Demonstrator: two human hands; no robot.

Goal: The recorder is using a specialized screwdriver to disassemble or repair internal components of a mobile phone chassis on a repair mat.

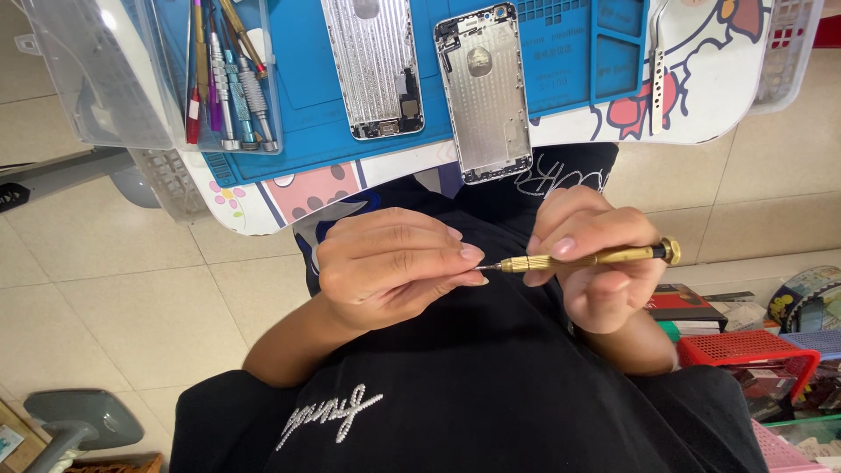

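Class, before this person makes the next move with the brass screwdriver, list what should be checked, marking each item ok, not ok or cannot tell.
1. Right hand grips the brass screwdriver firmly: ok.
2. Left hand pinches the screwdriver tip with its fingers: ok.
3. Bit fully seated in the tip: cannot tell, too small to see.
4. Silver phone housing lies wholly on the blue mat: not ok, its near end reaches past the mat's edge.
5. Spare drivers gathered in the clear tray: ok.
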